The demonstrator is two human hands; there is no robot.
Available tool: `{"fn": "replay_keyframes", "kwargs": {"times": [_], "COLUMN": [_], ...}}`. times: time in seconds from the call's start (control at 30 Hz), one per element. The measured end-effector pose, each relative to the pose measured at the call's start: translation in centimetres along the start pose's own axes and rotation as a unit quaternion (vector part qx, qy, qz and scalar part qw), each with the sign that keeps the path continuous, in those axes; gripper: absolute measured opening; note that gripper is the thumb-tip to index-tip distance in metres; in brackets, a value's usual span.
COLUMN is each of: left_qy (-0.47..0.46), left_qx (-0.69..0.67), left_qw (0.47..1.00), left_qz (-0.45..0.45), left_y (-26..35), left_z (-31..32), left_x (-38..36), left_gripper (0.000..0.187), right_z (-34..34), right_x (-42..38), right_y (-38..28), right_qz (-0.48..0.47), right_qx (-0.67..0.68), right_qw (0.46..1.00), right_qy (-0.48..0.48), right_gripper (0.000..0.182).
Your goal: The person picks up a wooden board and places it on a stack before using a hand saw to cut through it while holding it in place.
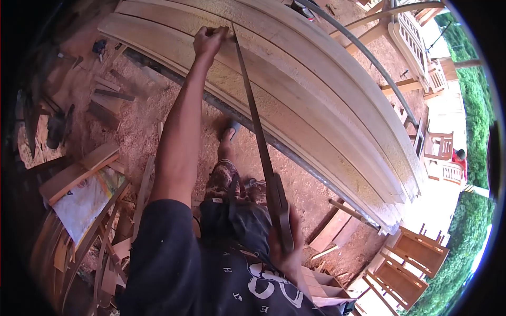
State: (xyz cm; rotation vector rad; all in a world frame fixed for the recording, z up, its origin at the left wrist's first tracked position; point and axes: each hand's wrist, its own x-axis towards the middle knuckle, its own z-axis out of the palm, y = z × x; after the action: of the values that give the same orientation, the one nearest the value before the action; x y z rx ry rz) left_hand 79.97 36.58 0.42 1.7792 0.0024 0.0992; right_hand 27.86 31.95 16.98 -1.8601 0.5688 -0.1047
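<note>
A handsaw (252, 110) with a long dark blade, seen nearly edge-on, slants across the middle of the view. My right hand (291, 239), smeared by motion, is closed round its brown handle close to my body. The blade's far tip lies over the long pale wooden planks (316, 108), which rest side by side across the top. Out at the end of my stretched arm, my left hand (210, 43) is at the planks, a little left of the saw's tip. Its fingers are curled in; whatever they hold, if anything, is hidden.
A dark metal rail (213, 102) runs along the planks' near edge. Wood offcuts (108, 105) and a stack of curved wood pieces (79, 263) lie left on the sawdust-covered ground. Wooden chairs (419, 253) stand at right; a person in red (459, 158) is farther off.
</note>
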Motion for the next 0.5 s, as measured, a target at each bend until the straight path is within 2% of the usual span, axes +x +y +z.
{"fn": "replay_keyframes", "kwargs": {"times": [0.07,0.1,0.17,0.2,0.27,0.3,0.33,0.4,0.47,0.5], "left_qy": [-0.017,-0.005,0.015,0.024,0.019,0.019,0.017,0.011,-0.015,0.032], "left_qx": [-0.024,0.012,-0.001,-0.016,0.012,-0.013,-0.035,-0.037,-0.039,-0.054], "left_qw": [0.999,1.000,1.000,1.000,1.000,1.000,0.999,0.999,0.999,0.997], "left_qz": [-0.016,-0.020,-0.007,-0.001,0.004,0.018,0.036,0.038,0.034,0.040], "left_y": [0.5,0.7,1.1,1.0,0.2,-0.4,-0.7,-2.3,-2.9,-1.7], "left_z": [0.0,-0.1,-0.2,-0.1,0.1,0.4,0.5,0.2,0.9,1.0], "left_x": [0.0,0.0,-0.2,-0.5,-0.1,0.1,0.7,2.7,1.6,0.9], "left_gripper": [0.051,0.051,0.048,0.046,0.042,0.042,0.042,0.041,0.040,0.039], "right_z": [-1.1,-0.6,1.5,3.5,7.2,8.6,8.6,8.2,6.5,5.5], "right_x": [-3.5,-1.7,5.7,11.4,23.8,28.2,30.3,29.5,23.2,18.6], "right_y": [0.5,0.8,1.3,0.3,-2.2,-4.0,-6.1,-6.8,-4.9,-3.1], "right_qz": [-0.033,-0.040,-0.108,-0.106,-0.136,-0.201,-0.189,-0.167,-0.114,-0.128], "right_qx": [-0.031,-0.028,0.049,0.071,0.081,0.093,0.048,0.000,0.063,0.060], "right_qw": [0.999,0.999,0.992,0.991,0.987,0.974,0.980,0.986,0.991,0.989], "right_qy": [0.020,0.018,0.032,0.034,0.024,0.051,0.042,0.026,0.011,0.032], "right_gripper": [0.062,0.062,0.058,0.054,0.048,0.045,0.045,0.045,0.042,0.044]}}
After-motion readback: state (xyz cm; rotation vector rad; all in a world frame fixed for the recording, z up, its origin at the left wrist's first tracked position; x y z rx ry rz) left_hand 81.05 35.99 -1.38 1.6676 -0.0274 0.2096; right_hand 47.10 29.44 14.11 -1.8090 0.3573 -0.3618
